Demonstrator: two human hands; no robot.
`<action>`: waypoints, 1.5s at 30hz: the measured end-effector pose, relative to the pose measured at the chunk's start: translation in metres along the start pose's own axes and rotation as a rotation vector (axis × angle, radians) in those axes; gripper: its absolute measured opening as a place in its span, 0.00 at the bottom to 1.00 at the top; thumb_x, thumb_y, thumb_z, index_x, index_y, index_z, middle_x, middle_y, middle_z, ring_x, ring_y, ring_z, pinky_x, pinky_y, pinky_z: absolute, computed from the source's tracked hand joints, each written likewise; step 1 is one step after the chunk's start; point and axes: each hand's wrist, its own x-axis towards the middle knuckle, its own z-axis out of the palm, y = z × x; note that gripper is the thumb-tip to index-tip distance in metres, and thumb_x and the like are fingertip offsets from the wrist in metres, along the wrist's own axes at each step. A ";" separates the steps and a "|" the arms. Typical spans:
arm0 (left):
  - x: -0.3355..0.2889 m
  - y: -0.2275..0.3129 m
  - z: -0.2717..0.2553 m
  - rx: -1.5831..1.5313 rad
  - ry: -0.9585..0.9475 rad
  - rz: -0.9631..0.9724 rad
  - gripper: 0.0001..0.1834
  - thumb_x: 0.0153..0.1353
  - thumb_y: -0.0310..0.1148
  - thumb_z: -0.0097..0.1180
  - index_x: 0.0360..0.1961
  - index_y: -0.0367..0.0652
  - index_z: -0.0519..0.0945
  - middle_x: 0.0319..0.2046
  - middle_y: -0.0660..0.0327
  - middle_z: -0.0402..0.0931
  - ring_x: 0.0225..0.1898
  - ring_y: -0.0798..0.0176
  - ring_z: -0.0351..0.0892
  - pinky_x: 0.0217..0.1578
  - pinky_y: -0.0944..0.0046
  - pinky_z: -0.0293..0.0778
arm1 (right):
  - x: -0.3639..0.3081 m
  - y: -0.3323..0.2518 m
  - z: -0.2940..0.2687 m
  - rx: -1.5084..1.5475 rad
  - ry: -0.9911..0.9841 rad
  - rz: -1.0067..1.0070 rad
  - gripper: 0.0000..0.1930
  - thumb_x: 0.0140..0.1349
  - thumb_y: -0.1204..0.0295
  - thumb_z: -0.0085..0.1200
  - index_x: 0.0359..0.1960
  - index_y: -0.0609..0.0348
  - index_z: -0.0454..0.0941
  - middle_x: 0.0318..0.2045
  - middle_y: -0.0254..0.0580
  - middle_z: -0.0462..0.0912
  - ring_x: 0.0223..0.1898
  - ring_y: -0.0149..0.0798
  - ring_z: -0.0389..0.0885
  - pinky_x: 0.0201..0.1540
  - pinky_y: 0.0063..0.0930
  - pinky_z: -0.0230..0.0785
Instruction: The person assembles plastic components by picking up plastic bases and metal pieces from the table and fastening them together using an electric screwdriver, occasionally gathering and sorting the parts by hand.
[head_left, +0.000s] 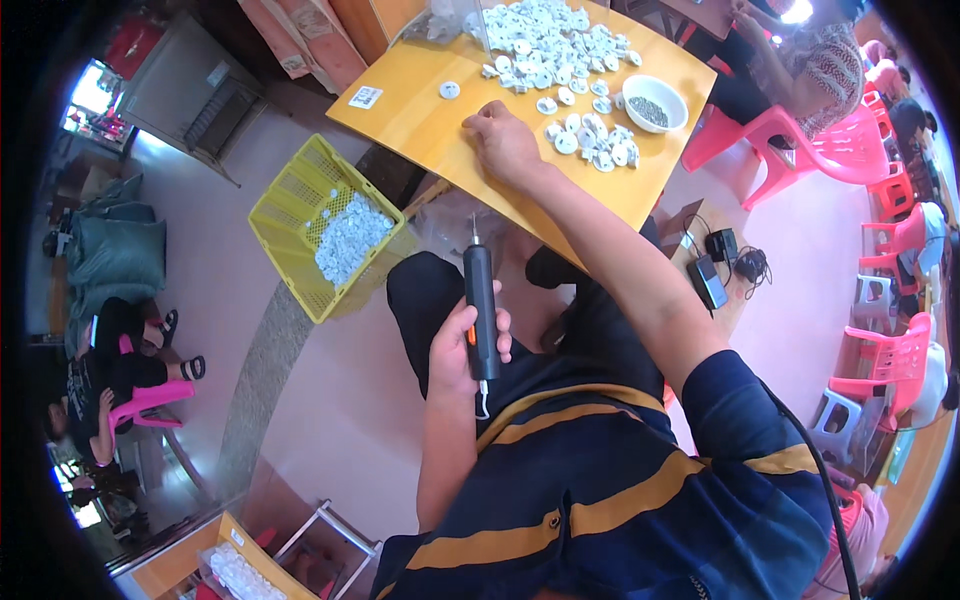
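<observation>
My left hand (pixel 458 345) is wrapped round a black electric screwdriver (pixel 481 310) with an orange switch, its bit pointing away from me and a white cable at its lower end. Over the near edge of the yellow table (pixel 400 110) reaches my right hand (pixel 507 145), fingers curled together; whatever they may hold is hidden. Beyond that hand, one round white plastic part (pixel 449 90) lies by itself. A small group of similar white parts (pixel 595 140) sits to its right, beside a white bowl (pixel 672 92) of small metal screws (pixel 648 110).
A large heap of white parts (pixel 550 40) covers the table's far side. Left of the table stands a yellow crate (pixel 285 260) holding more of them. On the right are a box (pixel 735 290) with black adapters and cables, and a person on a pink chair (pixel 840 150).
</observation>
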 end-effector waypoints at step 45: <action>0.007 -0.025 0.016 0.179 0.081 -0.083 0.24 0.70 0.37 0.41 0.63 0.36 0.67 0.34 0.52 0.77 0.27 0.61 0.80 0.24 0.63 0.81 | 0.004 0.125 -0.203 -0.383 -0.027 0.340 0.11 0.57 0.68 0.55 0.39 0.51 0.87 0.36 0.47 0.87 0.39 0.51 0.86 0.44 0.44 0.78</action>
